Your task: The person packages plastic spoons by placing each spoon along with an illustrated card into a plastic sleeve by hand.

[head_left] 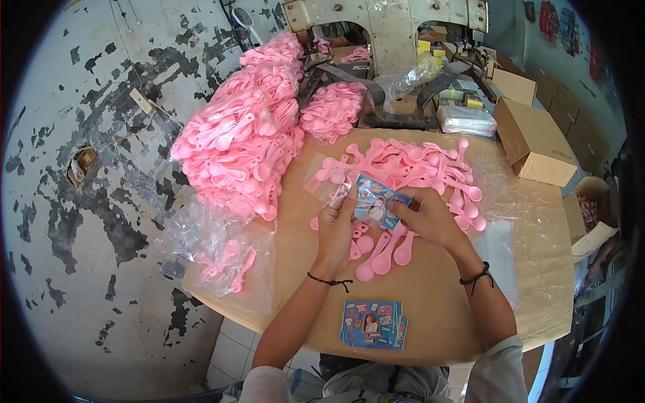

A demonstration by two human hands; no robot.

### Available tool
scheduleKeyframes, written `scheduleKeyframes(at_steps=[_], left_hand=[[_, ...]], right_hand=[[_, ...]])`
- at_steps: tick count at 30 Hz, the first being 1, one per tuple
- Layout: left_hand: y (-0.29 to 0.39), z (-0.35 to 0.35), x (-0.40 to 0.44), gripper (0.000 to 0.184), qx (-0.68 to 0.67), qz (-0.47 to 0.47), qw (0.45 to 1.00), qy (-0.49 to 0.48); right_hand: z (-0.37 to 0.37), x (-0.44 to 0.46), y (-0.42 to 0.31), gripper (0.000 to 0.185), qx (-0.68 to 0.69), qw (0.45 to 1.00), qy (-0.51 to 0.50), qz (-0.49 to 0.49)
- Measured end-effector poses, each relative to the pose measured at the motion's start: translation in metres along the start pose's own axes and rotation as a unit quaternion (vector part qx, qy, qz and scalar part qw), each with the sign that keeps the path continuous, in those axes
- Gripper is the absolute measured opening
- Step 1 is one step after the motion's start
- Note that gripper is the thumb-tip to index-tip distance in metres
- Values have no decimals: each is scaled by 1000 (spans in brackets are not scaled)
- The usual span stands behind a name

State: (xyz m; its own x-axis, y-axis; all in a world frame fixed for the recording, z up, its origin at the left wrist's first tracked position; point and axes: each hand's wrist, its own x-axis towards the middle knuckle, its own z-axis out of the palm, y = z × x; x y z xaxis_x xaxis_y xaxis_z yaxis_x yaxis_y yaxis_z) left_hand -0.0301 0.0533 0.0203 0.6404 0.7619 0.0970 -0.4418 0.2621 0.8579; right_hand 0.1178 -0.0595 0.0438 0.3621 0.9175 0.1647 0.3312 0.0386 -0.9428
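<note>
Both hands hold a blue printed card [376, 201] above the table, at the near side of a heap of pink spoons [403, 161]. My left hand [336, 232] pinches its left side, together with some clear plastic. On its right edge, the fingers of my right hand [430, 218] are closed. Several pink spoons [381, 260] lie just below the hands. A stack of blue cards [371, 325] rests near the table's front edge.
Large clear bags of pink spoons [235, 134] are piled at the left. Loose plastic [222, 262] lies at the left edge, clear sleeves [498, 252] at the right. Cardboard boxes [534, 141] and a metal machine [390, 27] stand behind.
</note>
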Motion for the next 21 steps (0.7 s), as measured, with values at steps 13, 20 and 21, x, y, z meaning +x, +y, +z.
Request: scheduleKeyframes(at_steps=[13,20,21], left_hand=[[10,3,-1,45,-99,-12,990,-102],[7,-1,-8,46,9,60,974,-216],[2,-5,-9,43,51,60,970,-231]], right_hand=[[13,1,6,24,54,998,-5,9],[22,-3,-4,25,90,995,-43,-20],[22,-2,-2,24,82,994,-55,-53]])
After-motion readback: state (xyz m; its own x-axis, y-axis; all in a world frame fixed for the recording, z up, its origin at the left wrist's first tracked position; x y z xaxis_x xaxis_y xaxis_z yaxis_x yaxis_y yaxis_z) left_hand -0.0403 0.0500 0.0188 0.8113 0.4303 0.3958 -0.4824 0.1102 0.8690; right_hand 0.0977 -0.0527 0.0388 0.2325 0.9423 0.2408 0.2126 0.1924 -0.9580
